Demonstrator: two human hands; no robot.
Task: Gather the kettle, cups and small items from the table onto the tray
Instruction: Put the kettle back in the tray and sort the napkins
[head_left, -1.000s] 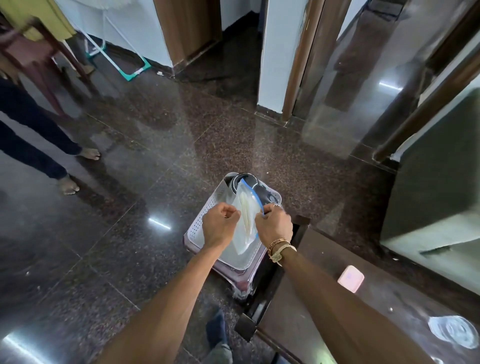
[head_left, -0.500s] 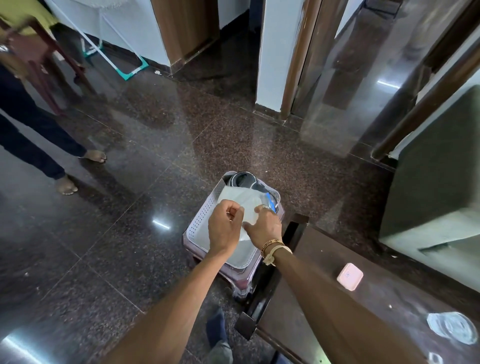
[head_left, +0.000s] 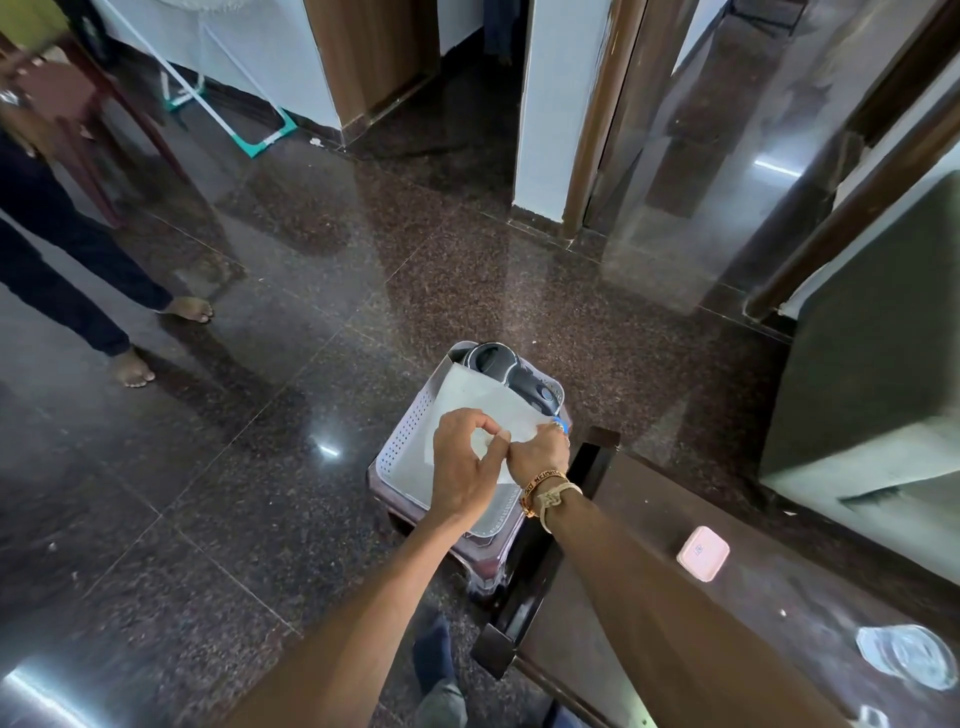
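A white perforated tray (head_left: 402, 441) rests on a maroon stool (head_left: 491, 558) beside the dark table (head_left: 769, 597). A dark kettle (head_left: 506, 370) lies at the tray's far end. Over the tray, my left hand (head_left: 462, 467) and my right hand (head_left: 537, 457) both pinch a clear zip bag (head_left: 483, 402) with a blue seal, which lies nearly flat over the tray. A small pink case (head_left: 702, 552) and a crumpled clear plastic piece (head_left: 906, 656) lie on the table.
A person's bare feet (head_left: 132, 366) stand on the glossy granite floor at the left. A maroon chair (head_left: 78, 124) and a white-and-teal drying rack (head_left: 228, 98) are at the far left. Door frames and a grey-green sofa (head_left: 872, 364) are at the right.
The bag went from hanging upright between my hands to lying flat over the tray. Both hands dropped lower and closer together.
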